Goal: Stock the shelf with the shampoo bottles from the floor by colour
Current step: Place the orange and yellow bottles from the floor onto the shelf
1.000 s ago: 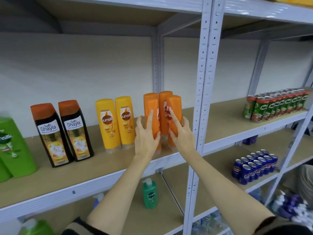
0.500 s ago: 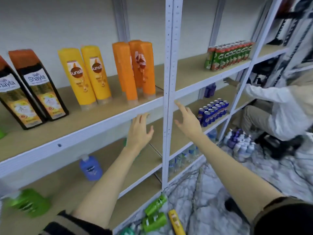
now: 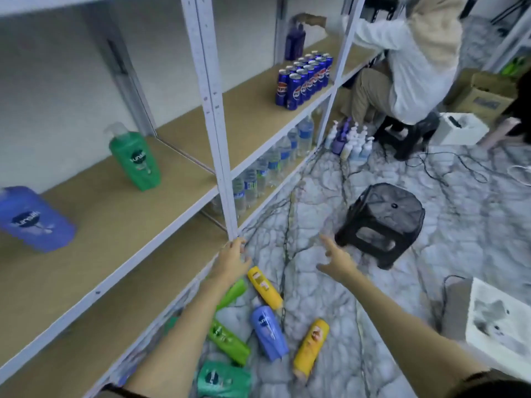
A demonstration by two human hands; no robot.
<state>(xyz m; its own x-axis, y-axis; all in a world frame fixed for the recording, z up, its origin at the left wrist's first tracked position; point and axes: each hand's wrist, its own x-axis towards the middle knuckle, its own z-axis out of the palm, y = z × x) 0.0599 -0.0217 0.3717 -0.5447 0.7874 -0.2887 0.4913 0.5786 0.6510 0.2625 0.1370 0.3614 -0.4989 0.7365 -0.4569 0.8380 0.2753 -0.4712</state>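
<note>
Shelving unit (image 3: 224, 168), white steel with brown boards: taken as landmark. Marbled floor (image 3: 373, 297): seen spreading to its right. Seated person in white (image 3: 413, 61): being shown at the unit's far end. Black stool (image 3: 382, 222): standing on the floor beyond the hands. Blue pump bottle (image 3: 34, 222) and green pump bottle (image 3: 136, 162): being kept on the unit's middle board. Blue cans (image 3: 304, 79): grouped further along that board. Shampoo bottles, lying on the floor at the unit's foot: blue (image 3: 268, 331), two yellow (image 3: 265, 287) (image 3: 311, 346), several green (image 3: 228, 341). Left hand (image 3: 232, 259): being held by the upright's base, fingers loosely curled, nothing held. Right hand (image 3: 337, 261): being held over the floor, fingers spread apart, nothing held.
</note>
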